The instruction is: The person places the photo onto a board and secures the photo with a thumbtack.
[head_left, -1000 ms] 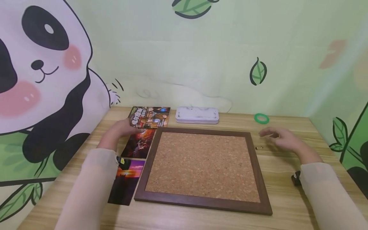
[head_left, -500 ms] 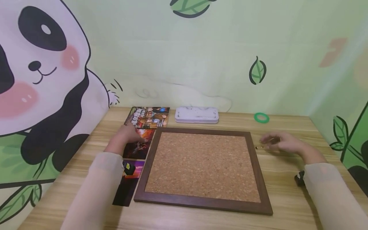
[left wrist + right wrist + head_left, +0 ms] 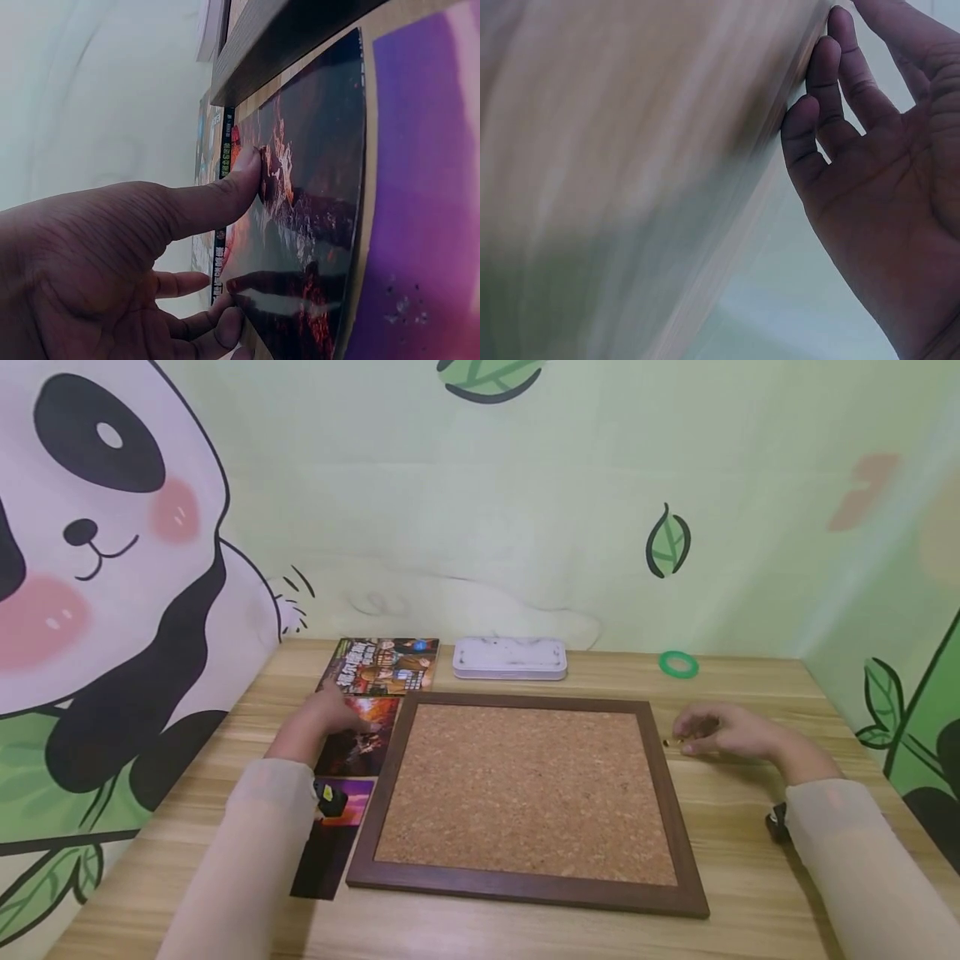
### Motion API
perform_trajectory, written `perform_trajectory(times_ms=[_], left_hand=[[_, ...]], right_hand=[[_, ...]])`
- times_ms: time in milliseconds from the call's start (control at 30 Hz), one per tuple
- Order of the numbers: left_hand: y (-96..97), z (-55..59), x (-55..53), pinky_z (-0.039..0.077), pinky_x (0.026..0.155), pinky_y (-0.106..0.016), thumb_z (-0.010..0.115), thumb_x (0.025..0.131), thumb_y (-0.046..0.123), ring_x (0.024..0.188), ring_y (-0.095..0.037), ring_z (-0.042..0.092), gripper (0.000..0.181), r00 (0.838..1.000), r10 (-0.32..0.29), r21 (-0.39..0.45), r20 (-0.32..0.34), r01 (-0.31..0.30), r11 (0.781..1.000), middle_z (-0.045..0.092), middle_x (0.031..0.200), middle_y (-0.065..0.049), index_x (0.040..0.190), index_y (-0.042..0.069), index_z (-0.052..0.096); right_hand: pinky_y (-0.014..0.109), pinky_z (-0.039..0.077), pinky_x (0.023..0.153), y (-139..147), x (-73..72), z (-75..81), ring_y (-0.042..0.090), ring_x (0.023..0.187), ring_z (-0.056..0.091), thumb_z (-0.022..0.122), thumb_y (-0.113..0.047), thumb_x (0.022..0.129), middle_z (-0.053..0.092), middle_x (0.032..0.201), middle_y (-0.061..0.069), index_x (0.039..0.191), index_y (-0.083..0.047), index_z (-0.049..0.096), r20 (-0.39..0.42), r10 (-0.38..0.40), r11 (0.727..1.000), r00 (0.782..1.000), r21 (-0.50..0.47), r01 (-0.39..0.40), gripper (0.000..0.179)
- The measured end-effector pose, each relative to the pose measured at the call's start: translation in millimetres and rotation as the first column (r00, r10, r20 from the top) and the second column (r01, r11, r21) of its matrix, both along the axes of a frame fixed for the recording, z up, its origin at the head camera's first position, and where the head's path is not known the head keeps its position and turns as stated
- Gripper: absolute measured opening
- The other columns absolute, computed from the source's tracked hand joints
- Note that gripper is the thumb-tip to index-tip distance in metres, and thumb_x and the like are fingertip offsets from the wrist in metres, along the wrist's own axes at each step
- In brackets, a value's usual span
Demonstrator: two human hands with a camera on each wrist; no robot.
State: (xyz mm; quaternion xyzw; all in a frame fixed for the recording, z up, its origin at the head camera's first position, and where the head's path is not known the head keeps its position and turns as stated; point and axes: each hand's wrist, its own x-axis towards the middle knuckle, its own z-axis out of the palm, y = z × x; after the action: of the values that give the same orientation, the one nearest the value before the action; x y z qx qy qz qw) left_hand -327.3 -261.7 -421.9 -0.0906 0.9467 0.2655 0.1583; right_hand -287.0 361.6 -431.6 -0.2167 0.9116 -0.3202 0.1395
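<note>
My left hand (image 3: 324, 717) is over a dark picture card (image 3: 365, 756) with a fiery orange scene. In the left wrist view the thumb (image 3: 241, 176) lies across the card's face, and the other fingers are bent loosely at its edge beside a colourful comic-style booklet (image 3: 384, 666). A sunset picture card (image 3: 324, 860) lies nearer, partly under the left wrist. My right hand (image 3: 723, 731) reaches down at the board's right side, thumb and forefinger apart, right at a tiny brass-coloured tack (image 3: 681, 741). Another small tack (image 3: 665, 743) lies just left of it.
A cork board (image 3: 525, 793) in a brown wooden frame lies in the middle of the wood-grain table (image 3: 465, 927). At the back are a white tin case (image 3: 510, 658) and a green ring of tape (image 3: 678, 665). A panda-printed backdrop rises behind.
My left hand has come from the booklet's edge nearer over the fiery card. My right hand has lowered, bringing its fingertips to the tacks. The view has shifted slightly.
</note>
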Motion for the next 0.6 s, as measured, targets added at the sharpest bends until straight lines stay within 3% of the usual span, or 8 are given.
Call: perform_trajectory(times_ms=[233, 600], left_hand=[[-2.0, -0.6, 0.5, 0.031, 0.111, -0.059, 0.082, 0.081, 0.040, 0.126, -0.053, 0.042, 0.121, 1.000, -0.002, -0.008, 0.013, 0.002, 1.000, 0.036, 0.138, -0.044, 0.149, -0.016, -0.001], [-7.2, -1.6, -0.1, 0.035, 0.108, -0.059, 0.082, 0.081, 0.043, 0.122, -0.052, 0.046, 0.113, 0.999, -0.036, -0.051, -0.029, 0.035, 0.998, 0.041, 0.133, -0.045, 0.144, -0.020, 0.012]], right_hand=[[0.044, 0.046, 0.091, -2.8, -0.6, 0.1, 0.023, 0.102, 0.062, 0.076, -0.020, 0.090, 0.071, 0.103, 0.001, 0.103, -0.012, 0.072, 0.003, -0.005, 1.000, 1.000, 0.019, 0.005, 0.015], [0.039, 0.049, 0.087, -1.1, 0.1, 0.5, 0.026, 0.103, 0.062, 0.074, -0.015, 0.092, 0.070, 0.107, 0.006, 0.113, -0.006, 0.070, -0.013, -0.017, 1.000, 1.000, 0.019, 0.017, 0.024]])
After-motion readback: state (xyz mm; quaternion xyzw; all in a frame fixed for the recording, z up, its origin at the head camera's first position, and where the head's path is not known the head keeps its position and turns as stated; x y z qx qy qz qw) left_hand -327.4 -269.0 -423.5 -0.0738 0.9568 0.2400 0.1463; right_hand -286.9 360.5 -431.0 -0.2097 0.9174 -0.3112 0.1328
